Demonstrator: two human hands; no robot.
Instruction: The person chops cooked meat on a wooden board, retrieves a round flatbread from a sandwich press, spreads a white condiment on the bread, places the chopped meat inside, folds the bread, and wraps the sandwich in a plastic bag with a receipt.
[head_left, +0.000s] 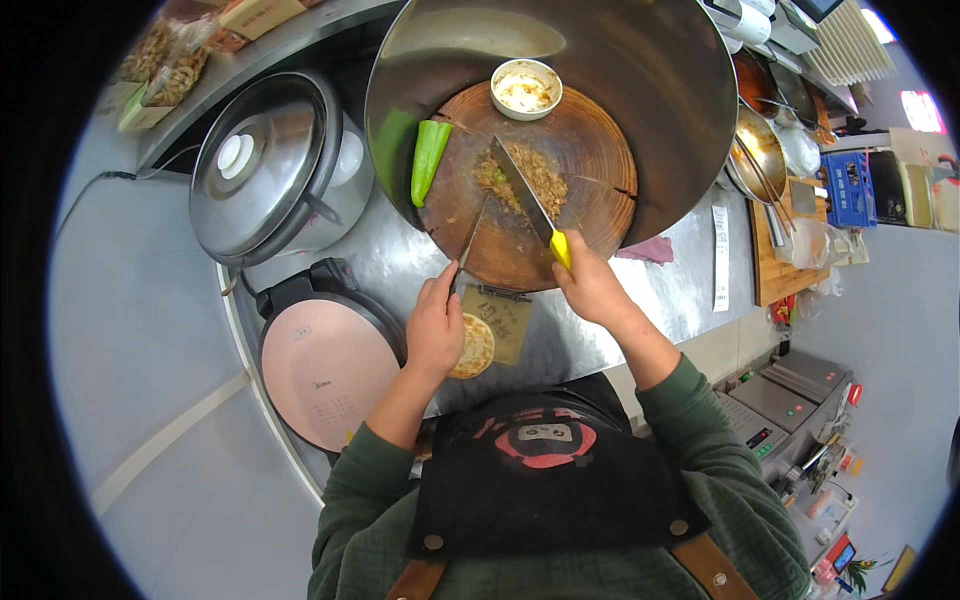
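My right hand (589, 279) grips the yellow handle of a cleaver-like knife (523, 193), whose blade lies across chopped meat (546, 178) with green bits. My left hand (436, 319) holds a second knife (471, 238) by its dark handle, its narrow-looking blade pointing to the meat's near left side. Both blades are over a round wooden chopping block (592, 150). A green pepper (430, 161) lies at the block's left edge, and a white bowl (526, 90) with brown residue stands at its far edge. Beside my left hand, a round flatbread (475, 346) partly overlaps a printed paper bag (511, 330).
A tall curved metal guard (675, 97) surrounds the block's far side. At left are a lidded metal cooker (262, 169) and a pink electric griddle (330, 371). On the right lie a paper slip (721, 259), a purple cloth (649, 250), a wooden board (772, 266) and a metal pan (759, 150).
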